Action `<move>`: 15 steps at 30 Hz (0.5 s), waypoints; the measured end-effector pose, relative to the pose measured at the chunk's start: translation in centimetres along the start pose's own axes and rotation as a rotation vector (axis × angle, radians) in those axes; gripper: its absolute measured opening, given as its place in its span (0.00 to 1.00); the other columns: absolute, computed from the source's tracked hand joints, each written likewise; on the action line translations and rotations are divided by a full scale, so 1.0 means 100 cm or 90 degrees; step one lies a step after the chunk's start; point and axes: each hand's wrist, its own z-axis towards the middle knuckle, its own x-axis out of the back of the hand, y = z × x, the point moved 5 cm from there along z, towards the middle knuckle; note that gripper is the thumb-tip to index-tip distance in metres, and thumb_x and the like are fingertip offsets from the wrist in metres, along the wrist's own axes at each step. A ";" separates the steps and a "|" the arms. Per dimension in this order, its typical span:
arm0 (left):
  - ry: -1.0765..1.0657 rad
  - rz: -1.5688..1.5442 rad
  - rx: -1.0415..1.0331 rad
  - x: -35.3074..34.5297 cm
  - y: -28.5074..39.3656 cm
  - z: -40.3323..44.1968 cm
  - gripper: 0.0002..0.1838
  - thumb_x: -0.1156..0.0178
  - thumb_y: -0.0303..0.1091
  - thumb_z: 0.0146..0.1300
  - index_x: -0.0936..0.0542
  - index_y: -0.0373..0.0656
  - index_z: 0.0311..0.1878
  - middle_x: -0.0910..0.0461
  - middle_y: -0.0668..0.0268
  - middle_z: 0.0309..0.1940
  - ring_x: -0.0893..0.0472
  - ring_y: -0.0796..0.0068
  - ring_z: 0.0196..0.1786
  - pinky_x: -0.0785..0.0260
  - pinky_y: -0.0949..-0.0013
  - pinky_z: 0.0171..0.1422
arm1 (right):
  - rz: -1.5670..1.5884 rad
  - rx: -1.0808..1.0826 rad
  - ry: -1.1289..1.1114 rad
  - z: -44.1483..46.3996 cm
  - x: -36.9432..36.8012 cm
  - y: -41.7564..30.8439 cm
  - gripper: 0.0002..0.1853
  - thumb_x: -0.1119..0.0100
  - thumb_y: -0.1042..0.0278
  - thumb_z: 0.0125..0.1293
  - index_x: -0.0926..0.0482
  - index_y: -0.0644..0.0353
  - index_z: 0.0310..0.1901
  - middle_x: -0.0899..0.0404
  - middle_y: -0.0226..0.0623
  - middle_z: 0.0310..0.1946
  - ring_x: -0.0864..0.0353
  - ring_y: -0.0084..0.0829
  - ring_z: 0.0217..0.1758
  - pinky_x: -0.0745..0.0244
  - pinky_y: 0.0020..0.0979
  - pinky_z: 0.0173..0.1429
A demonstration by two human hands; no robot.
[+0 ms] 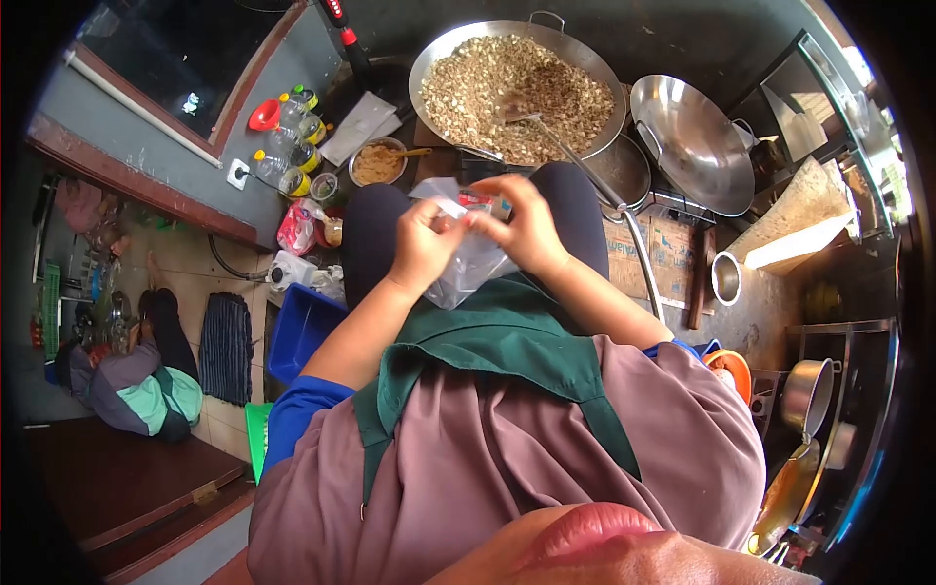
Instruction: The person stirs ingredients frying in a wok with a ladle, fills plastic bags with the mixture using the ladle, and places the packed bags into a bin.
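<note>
A clear plastic bag [466,276] hangs over my lap, its upper edge pinched between my two hands. My left hand [426,242] is closed on the bag's left side, thumb and fingers pressed together. On the other side, my right hand [526,226] grips the bag near its top, its thumb almost touching the left fingers. Some red and white printed packaging [480,202] shows just behind the fingers; whether it is in the bag I cannot tell. Beyond my knees stands a large wok [421,95] full of chopped pale and brown food, with a long-handled turner [565,146] resting in it.
Right of the wok stand an empty metal wok [687,146] and a small pot [726,277]. To the left are several bottles [292,141], a bowl of orange-brown paste [378,164] and a blue bin [302,331]. Another person [146,385] sits at far left.
</note>
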 end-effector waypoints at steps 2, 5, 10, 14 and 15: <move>-0.030 0.091 -0.145 -0.011 0.013 -0.003 0.07 0.34 0.25 0.54 0.24 0.39 0.32 0.25 0.72 0.23 0.31 0.86 0.25 0.37 0.78 0.30 | 0.400 -0.303 -0.199 -0.015 -0.032 0.023 0.15 0.37 0.63 0.61 0.23 0.66 0.43 0.21 0.33 0.32 0.22 0.28 0.37 0.26 0.31 0.47; -0.040 0.033 -0.061 -0.001 0.012 -0.001 0.15 0.34 0.24 0.52 0.33 0.40 0.22 0.33 0.71 0.17 0.36 0.82 0.21 0.40 0.74 0.26 | 0.728 -0.511 -0.053 -0.027 -0.033 0.046 0.08 0.47 0.67 0.67 0.25 0.63 0.40 0.20 0.38 0.37 0.19 0.27 0.41 0.23 0.29 0.46; 0.123 0.078 0.088 0.026 -0.029 -0.004 0.19 0.37 0.26 0.59 0.38 0.45 0.19 0.41 0.76 0.16 0.39 0.86 0.22 0.40 0.78 0.27 | 1.002 -0.483 0.023 -0.026 -0.013 0.040 0.06 0.53 0.70 0.68 0.28 0.61 0.42 0.21 0.37 0.37 0.18 0.32 0.38 0.21 0.32 0.46; 0.167 -0.518 0.325 0.015 -0.031 -0.006 0.13 0.44 0.28 0.64 0.33 0.46 0.24 0.29 0.70 0.21 0.24 0.76 0.27 0.27 0.72 0.39 | 0.538 -0.259 -0.107 -0.025 -0.007 0.039 0.07 0.44 0.80 0.54 0.26 0.60 0.35 0.24 0.32 0.27 0.26 0.26 0.27 0.27 0.28 0.36; 0.140 -0.605 0.377 0.012 -0.018 -0.006 0.09 0.46 0.28 0.65 0.31 0.44 0.28 0.25 0.67 0.25 0.23 0.73 0.30 0.27 0.70 0.41 | 0.292 -0.211 -0.066 -0.021 0.001 0.043 0.08 0.45 0.82 0.51 0.27 0.61 0.34 0.25 0.33 0.25 0.27 0.26 0.26 0.28 0.29 0.35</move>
